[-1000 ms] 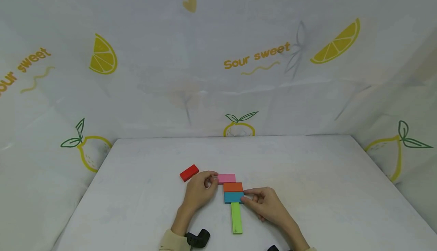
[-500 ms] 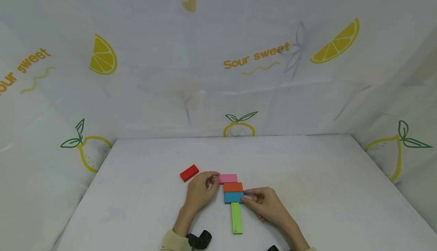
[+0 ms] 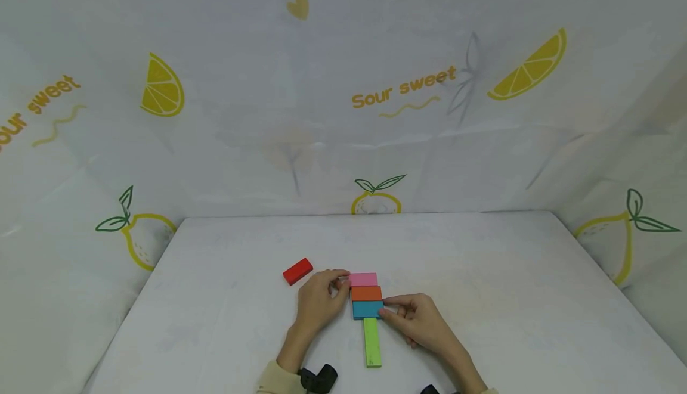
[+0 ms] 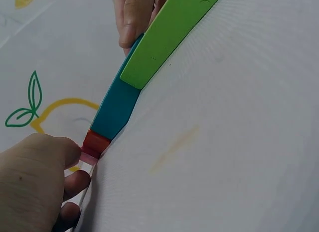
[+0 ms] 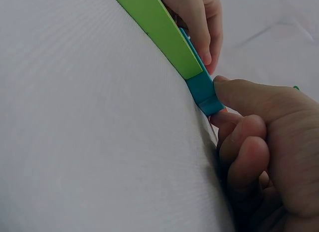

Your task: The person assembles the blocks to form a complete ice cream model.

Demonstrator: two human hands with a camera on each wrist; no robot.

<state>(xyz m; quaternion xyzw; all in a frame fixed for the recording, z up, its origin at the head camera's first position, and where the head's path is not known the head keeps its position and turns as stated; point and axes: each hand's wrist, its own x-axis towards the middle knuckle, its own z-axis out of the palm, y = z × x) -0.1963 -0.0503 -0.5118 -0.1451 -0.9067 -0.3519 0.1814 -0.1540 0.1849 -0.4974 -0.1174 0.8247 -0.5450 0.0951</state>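
My left hand (image 3: 318,301) pinches the left end of a pink block (image 3: 364,279), which lies flat against the far side of an orange block (image 3: 366,293). A blue block (image 3: 367,310) sits directly in front of the orange one. From the blue block's near side a long green block (image 3: 372,343) runs toward me. At the right end of the blue block, my right hand (image 3: 424,322) holds on with thumb and index finger, the index tip close to the orange block. In the left wrist view, the thumb partly hides the pink block (image 4: 89,155).
A red block (image 3: 297,271) lies slanted on the white table (image 3: 214,310), beyond and left of the left hand. Behind the table hangs a white cloth (image 3: 241,143) with lemon prints.
My left hand has slid the pink block to the right along the orange block's far side, leaving it nearer in line with it. The right hand and the other blocks stay put.
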